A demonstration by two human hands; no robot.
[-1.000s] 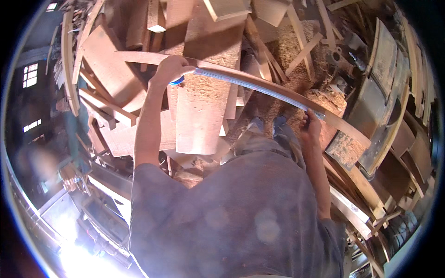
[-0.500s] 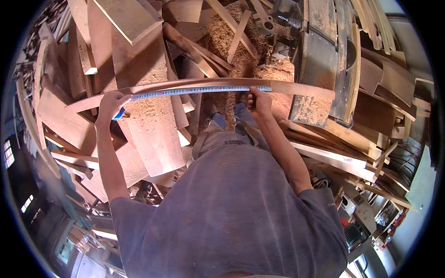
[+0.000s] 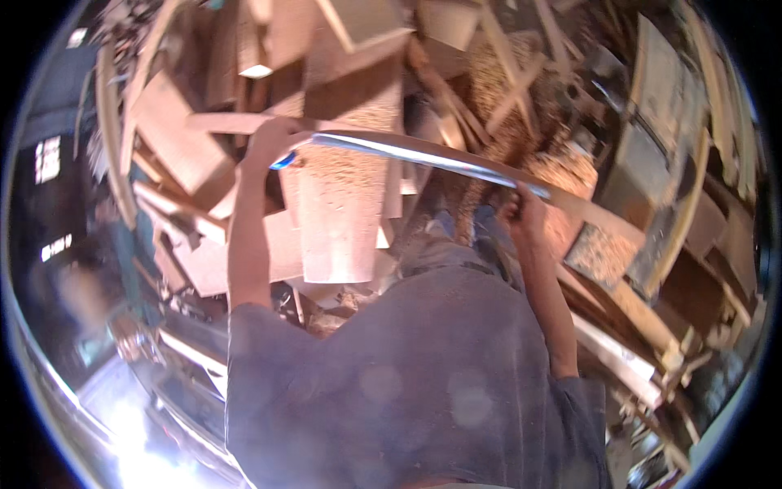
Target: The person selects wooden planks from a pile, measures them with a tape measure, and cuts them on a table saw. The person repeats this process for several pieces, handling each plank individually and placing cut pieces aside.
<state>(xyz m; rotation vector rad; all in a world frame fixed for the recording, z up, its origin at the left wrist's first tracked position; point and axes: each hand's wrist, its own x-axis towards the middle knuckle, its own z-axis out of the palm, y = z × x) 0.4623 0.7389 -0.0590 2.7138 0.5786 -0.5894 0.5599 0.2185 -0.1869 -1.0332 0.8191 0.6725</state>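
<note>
A long, curved wooden strip (image 3: 607,220) spans the space in front of me. Along its near edge runs the extended blade of a tape measure (image 3: 423,155), bright with glare, so its markings cannot be read. My left hand (image 3: 273,140) is closed around the tape's case, whose blue part shows below the fingers, and it lies against the strip's left portion. Toward the strip's right part, my right hand (image 3: 524,216) pinches the blade's far end close to the wood. Its fingertips are partly blurred.
A broad board (image 3: 342,236) strewn with shavings lies under the strip. Beyond it are stacked planks (image 3: 366,20) and heaps of wood shavings (image 3: 497,77). At the right stands a dusty machine bed (image 3: 643,175), with offcuts around it. Bright light glares at the lower left.
The view has swung, so everything appears shifted to the right and the strip slopes down rightward. Both hands keep their hold on the tape and strip. The blade now reflects bright light.
</note>
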